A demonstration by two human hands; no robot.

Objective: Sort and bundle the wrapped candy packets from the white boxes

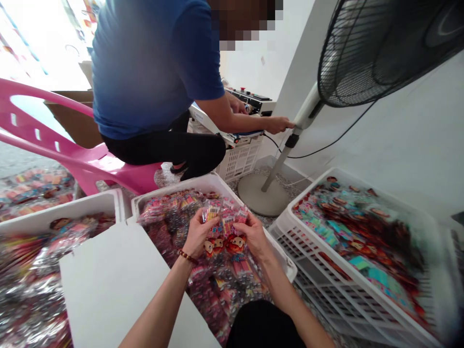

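Both my hands are raised over a white bin (pixel 290 268) heaped with small clear plastic packets (pixel 203 295). My left hand (pixel 199 232), a beaded bracelet at its wrist, pinches some packets with barcodes (pixel 213 211) and printed cartoon figures. My right hand (pixel 255 234) grips the other side of the bunch, thumb across the front of more barcoded packets (pixel 237 237). The packets overlap between my hands, so which hand holds which is partly hidden. Pink pieces show through the clear wrapping.
A white board (pixel 123 275) lies left of the bin, beside another bin (pixel 116 203) of packets. At right stands a white slatted crate (pixel 326 266) of printed pieces. Ahead, a person in a blue shirt (pixel 152 63) sits on a pink chair (pixel 72 159), touching a fan's pole (pixel 286 150).
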